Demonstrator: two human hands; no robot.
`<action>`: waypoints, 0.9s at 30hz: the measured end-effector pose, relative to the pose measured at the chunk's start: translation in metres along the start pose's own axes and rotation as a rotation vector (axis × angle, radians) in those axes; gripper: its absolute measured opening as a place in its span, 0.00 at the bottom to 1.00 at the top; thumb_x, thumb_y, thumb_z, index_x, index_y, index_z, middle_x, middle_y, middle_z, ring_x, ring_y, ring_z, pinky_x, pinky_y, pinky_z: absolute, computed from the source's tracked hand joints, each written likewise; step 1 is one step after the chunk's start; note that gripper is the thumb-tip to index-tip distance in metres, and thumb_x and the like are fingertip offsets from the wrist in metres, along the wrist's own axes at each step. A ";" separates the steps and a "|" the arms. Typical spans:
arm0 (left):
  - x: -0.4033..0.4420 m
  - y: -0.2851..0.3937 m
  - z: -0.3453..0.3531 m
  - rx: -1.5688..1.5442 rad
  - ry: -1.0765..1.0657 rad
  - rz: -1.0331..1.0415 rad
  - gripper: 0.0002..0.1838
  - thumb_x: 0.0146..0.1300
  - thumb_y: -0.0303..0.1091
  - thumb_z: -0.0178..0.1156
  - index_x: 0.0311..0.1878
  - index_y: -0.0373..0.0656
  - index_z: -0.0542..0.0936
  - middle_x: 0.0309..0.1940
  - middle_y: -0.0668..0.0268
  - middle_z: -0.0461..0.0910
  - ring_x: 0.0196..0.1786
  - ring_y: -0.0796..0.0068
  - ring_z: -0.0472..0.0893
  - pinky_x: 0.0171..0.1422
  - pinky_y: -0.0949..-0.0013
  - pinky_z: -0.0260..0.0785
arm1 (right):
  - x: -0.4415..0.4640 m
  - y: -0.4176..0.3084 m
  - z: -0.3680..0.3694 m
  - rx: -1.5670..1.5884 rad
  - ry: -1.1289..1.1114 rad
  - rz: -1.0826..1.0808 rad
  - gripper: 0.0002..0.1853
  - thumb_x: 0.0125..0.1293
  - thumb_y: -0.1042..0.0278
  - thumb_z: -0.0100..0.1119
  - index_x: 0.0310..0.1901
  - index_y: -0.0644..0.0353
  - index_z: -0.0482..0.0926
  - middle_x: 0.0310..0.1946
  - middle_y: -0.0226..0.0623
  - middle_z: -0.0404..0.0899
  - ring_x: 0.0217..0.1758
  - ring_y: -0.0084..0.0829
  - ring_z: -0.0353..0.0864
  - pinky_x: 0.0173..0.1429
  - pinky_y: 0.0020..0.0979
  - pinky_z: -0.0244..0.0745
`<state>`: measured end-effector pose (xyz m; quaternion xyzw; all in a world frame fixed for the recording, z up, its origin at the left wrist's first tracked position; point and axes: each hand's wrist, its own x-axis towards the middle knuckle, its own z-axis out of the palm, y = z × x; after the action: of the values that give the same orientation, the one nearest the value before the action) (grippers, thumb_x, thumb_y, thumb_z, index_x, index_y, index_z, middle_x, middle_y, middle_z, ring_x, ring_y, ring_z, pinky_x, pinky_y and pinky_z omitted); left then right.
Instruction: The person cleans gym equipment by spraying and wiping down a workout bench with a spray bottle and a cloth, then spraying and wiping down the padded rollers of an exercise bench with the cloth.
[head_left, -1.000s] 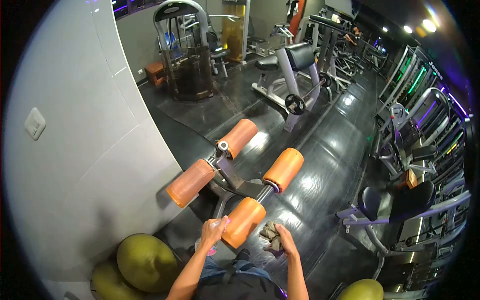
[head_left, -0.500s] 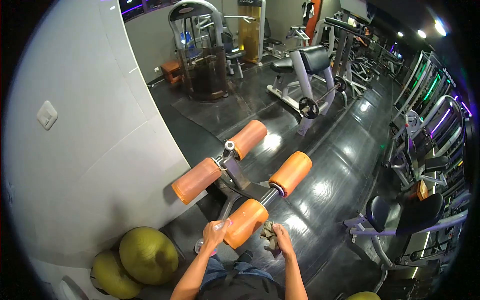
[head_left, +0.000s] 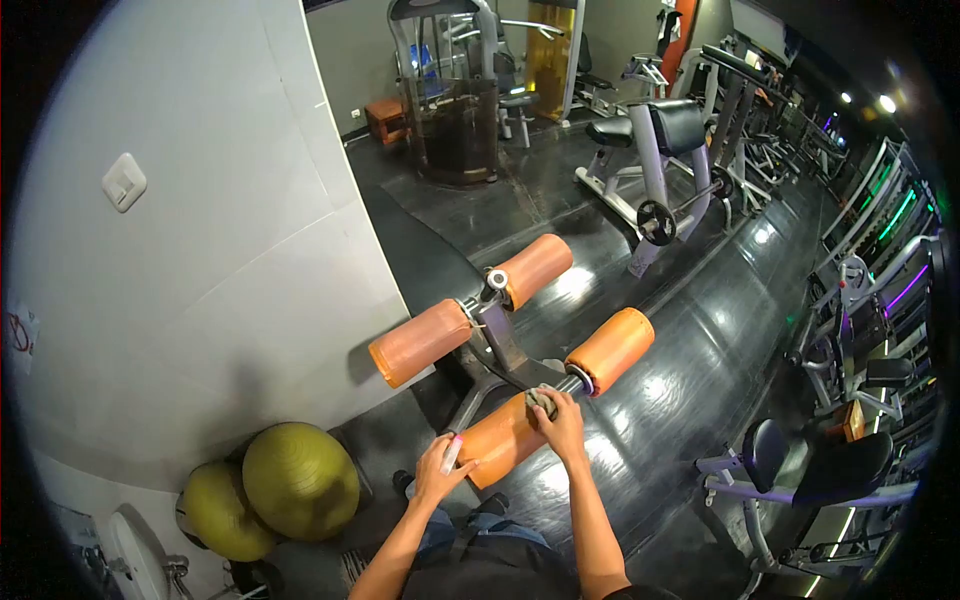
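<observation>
My right hand (head_left: 562, 425) presses a crumpled grey-green cloth (head_left: 541, 402) onto the upper end of the nearest orange foam roller (head_left: 500, 437). At the roller's lower left end, my left hand (head_left: 436, 472) is closed around what looks like a spray bottle (head_left: 453, 453); only a whitish and pink part shows past the fingers. The left thumb touches the roller's end. A second orange roller (head_left: 611, 350) sits on the same metal bar. Beyond it, two duller orange rollers (head_left: 420, 342) flank a metal post on the bench frame.
Two olive exercise balls (head_left: 300, 481) rest by the white wall (head_left: 230, 200) at left. A basin (head_left: 135, 550) stands lower left. Ahead is a preacher curl bench (head_left: 665, 135) with a loaded bar. A black-padded machine (head_left: 800, 465) stands to the right on the dark floor.
The right hand has brought the cloth up and left from beside the roller onto its upper end. The left hand has shifted slightly, its thumb now against the roller. The view has turned left.
</observation>
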<state>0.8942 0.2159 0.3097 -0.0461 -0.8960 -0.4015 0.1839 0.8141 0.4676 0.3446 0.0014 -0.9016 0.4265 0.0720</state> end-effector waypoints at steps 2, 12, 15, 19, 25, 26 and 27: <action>-0.010 -0.009 0.001 -0.039 -0.089 -0.132 0.30 0.49 0.54 0.78 0.47 0.42 0.81 0.37 0.55 0.84 0.40 0.52 0.85 0.41 0.54 0.73 | 0.001 -0.016 0.011 -0.072 -0.040 0.003 0.19 0.61 0.66 0.66 0.55 0.51 0.83 0.55 0.44 0.80 0.57 0.51 0.76 0.63 0.44 0.72; -0.024 -0.022 0.009 -0.228 -0.179 -0.423 0.32 0.46 0.53 0.81 0.47 0.41 0.80 0.37 0.53 0.85 0.42 0.52 0.86 0.45 0.54 0.75 | -0.061 -0.064 0.075 -0.143 -0.267 -0.215 0.22 0.55 0.68 0.69 0.54 0.49 0.83 0.56 0.36 0.81 0.55 0.46 0.77 0.60 0.43 0.77; -0.028 -0.023 0.012 -0.192 -0.152 -0.340 0.35 0.47 0.55 0.80 0.51 0.41 0.81 0.40 0.53 0.86 0.44 0.51 0.86 0.47 0.55 0.76 | -0.055 -0.041 0.062 -0.079 -0.316 -0.344 0.23 0.51 0.70 0.70 0.52 0.50 0.83 0.54 0.35 0.81 0.54 0.46 0.78 0.60 0.42 0.77; -0.025 -0.018 0.012 -0.210 -0.136 -0.348 0.38 0.48 0.56 0.80 0.56 0.41 0.81 0.42 0.53 0.85 0.45 0.51 0.85 0.49 0.55 0.76 | -0.020 0.004 0.024 -0.183 -0.160 -0.272 0.22 0.47 0.72 0.72 0.48 0.52 0.83 0.50 0.33 0.82 0.52 0.44 0.78 0.59 0.41 0.75; -0.022 -0.020 0.011 -0.219 -0.170 -0.437 0.32 0.48 0.56 0.79 0.45 0.40 0.81 0.36 0.54 0.85 0.41 0.55 0.86 0.45 0.56 0.74 | -0.020 -0.015 0.048 -0.194 0.059 -0.056 0.21 0.47 0.70 0.74 0.46 0.53 0.83 0.47 0.38 0.83 0.50 0.45 0.78 0.58 0.43 0.74; -0.020 -0.025 0.012 -0.232 -0.211 -0.465 0.31 0.49 0.56 0.79 0.44 0.40 0.79 0.35 0.55 0.85 0.41 0.55 0.86 0.44 0.57 0.74 | -0.031 -0.013 0.063 -0.103 -0.009 -0.122 0.22 0.48 0.69 0.74 0.48 0.54 0.83 0.47 0.42 0.82 0.52 0.48 0.79 0.59 0.45 0.74; -0.020 -0.028 0.012 -0.244 -0.254 -0.493 0.31 0.49 0.55 0.79 0.42 0.40 0.78 0.35 0.56 0.85 0.40 0.55 0.86 0.44 0.58 0.73 | -0.044 -0.034 0.069 -0.106 -0.101 -0.089 0.22 0.49 0.69 0.74 0.49 0.55 0.82 0.49 0.44 0.82 0.53 0.49 0.79 0.59 0.47 0.74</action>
<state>0.9026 0.2068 0.2756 0.1012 -0.8411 -0.5299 -0.0396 0.8511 0.3905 0.3219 0.0593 -0.9244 0.3740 0.0455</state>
